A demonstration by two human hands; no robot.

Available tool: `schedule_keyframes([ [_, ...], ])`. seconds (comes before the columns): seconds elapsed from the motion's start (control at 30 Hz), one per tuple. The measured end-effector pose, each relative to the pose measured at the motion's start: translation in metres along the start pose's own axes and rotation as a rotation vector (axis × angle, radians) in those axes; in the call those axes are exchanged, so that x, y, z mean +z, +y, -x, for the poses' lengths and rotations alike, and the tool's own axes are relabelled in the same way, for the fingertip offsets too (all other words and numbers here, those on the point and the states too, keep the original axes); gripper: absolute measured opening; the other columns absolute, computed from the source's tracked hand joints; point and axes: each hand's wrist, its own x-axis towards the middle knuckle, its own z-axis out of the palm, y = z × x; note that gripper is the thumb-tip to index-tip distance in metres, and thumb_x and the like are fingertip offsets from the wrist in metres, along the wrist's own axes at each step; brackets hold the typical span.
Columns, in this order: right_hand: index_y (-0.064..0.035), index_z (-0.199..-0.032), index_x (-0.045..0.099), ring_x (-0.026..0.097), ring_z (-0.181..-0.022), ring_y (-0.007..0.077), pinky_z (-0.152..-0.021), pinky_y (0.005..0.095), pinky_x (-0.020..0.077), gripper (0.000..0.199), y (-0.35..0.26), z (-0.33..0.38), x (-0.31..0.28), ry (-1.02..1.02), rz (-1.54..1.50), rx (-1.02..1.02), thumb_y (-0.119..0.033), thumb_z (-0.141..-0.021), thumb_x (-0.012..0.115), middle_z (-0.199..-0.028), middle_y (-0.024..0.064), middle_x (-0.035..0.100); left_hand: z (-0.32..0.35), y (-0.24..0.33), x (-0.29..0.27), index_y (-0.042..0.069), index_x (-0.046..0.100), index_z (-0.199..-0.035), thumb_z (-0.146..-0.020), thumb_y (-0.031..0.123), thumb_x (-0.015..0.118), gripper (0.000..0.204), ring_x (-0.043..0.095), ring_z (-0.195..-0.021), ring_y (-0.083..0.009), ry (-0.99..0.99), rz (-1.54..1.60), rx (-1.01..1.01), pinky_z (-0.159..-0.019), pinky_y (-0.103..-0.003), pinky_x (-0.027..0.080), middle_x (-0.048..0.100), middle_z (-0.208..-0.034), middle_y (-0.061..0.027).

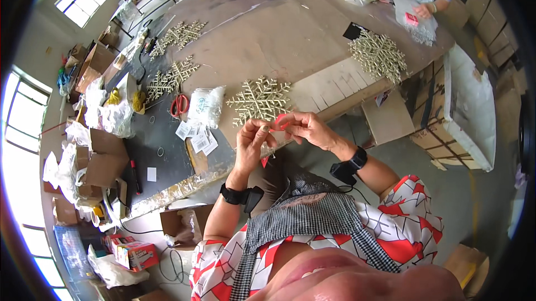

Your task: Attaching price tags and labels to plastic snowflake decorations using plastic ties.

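My left hand (251,143) and my right hand (311,131) are raised close together at the table's near edge. Between their pinched fingertips is a small, thin red piece (280,120), like a strip of ribbon or tape; its exact kind is too small to make out. Just beyond the hands, a gold glittery snowflake ornament (260,99) lies flat on the table. To its left sits a clear plastic bag with white contents (206,106), with white paper tags (202,141) in front. Red-handled scissors (180,105) lie left of the bag.
More gold snowflakes (178,37) lie at the far left, and a pile of them (378,55) at the right. Cardboard boxes (103,161) line the left side. Across the table, a person's hand (425,9) is beside a plastic bag. A large carton (463,111) stands right.
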Motion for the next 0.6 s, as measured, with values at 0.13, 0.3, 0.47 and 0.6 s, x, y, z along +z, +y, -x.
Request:
schedule_keyframes([
  [0.13, -0.0053, -0.103, 0.058, 0.048, -0.052, 0.0046, -0.049, 0.0187, 0.0387, 0.014, 0.004, 0.000, -0.002, 0.049, -0.067, 0.112, -0.009, -0.090, 0.056, -0.072, 0.0028, 0.062, -0.001, -0.001, -0.004, 0.000, 0.058, -0.092, -0.095, 0.013, 0.052, 0.015, 0.064, -0.072, -0.0133, -0.069, 0.257, -0.146, -0.064, -0.024, 0.052, 0.065, -0.085, -0.0099],
  [0.3, -0.0046, -0.091, 0.059, 0.052, -0.055, 0.0053, -0.050, 0.0188, 0.0426, 0.010, -0.004, 0.008, -0.007, 0.039, -0.348, 0.189, -0.013, -0.088, 0.063, -0.073, 0.0043, 0.062, 0.000, -0.007, -0.002, -0.003, 0.061, -0.105, -0.092, 0.011, 0.056, 0.020, 0.063, -0.071, -0.0121, -0.017, 0.122, -0.155, -0.067, -0.024, 0.052, 0.065, -0.082, -0.0066],
  [0.47, -0.0030, -0.092, 0.061, 0.054, -0.065, 0.0099, -0.059, 0.0231, 0.0445, 0.012, -0.004, 0.014, -0.006, -0.007, -0.556, 0.220, -0.014, -0.088, 0.062, -0.079, 0.0048, 0.061, 0.006, -0.007, 0.000, -0.002, 0.063, -0.104, -0.092, 0.010, 0.056, 0.019, 0.062, -0.074, -0.0123, -0.012, 0.164, -0.155, -0.068, -0.024, 0.052, 0.065, -0.085, -0.0064],
  [0.6, -0.0005, -0.105, 0.062, 0.062, -0.072, 0.0134, -0.068, 0.0248, 0.0520, 0.019, -0.012, 0.016, 0.000, 0.031, -0.533, 0.126, -0.011, -0.089, 0.059, -0.085, 0.0066, 0.064, 0.008, 0.003, 0.003, 0.000, 0.065, -0.101, -0.091, 0.009, 0.058, 0.016, 0.062, -0.075, -0.0114, -0.047, 0.127, -0.072, -0.066, -0.023, 0.051, 0.062, -0.089, -0.0050],
])
